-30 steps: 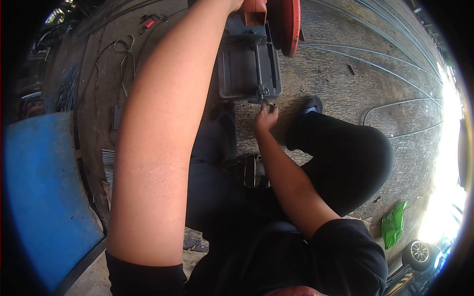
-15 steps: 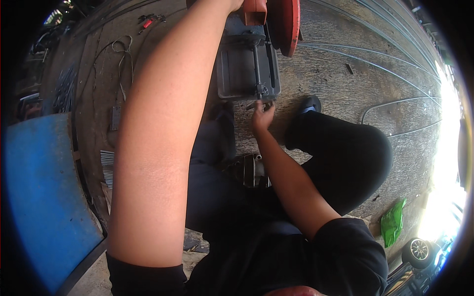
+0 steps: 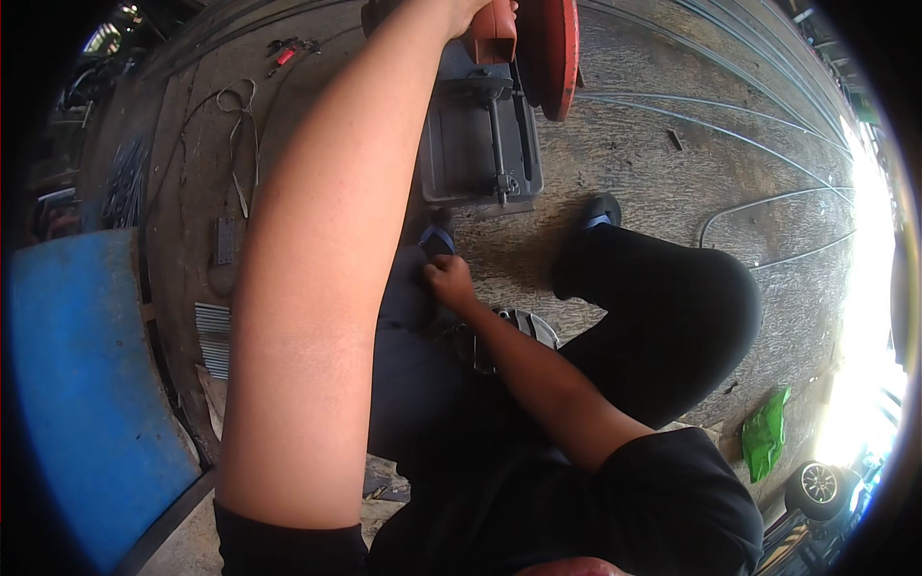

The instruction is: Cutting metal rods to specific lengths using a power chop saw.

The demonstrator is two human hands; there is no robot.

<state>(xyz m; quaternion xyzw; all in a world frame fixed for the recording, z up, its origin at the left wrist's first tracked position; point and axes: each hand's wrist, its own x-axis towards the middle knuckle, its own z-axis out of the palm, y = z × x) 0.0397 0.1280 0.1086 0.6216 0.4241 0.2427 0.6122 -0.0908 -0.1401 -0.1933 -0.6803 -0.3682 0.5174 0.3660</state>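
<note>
My left hand (image 3: 468,15), cut off by the top edge, is closed round the red handle (image 3: 491,48) of a chop saw with a round red guard (image 3: 562,60). Below it sits the saw's dark metal base (image 3: 451,187), and a vise screw (image 3: 498,144) runs along that base toward me. My right hand (image 3: 450,280) is low beside my left shin, just in front of my sandalled left foot (image 3: 438,233). Its fingers are curled in; whatever they hold, if anything, is hidden.
Long thin metal rods (image 3: 711,120) lie on the worn floor at right, with a bent rod (image 3: 706,226) nearer. A red-handled tool (image 3: 285,56) and a looped cord (image 3: 252,125) lie far left. A blue panel (image 3: 86,384) stands left; a green packet (image 3: 764,437) lies right.
My right hand has left the near end of the vise screw and come back toward me and left, to my shin. My left hand stays on the saw handle.
</note>
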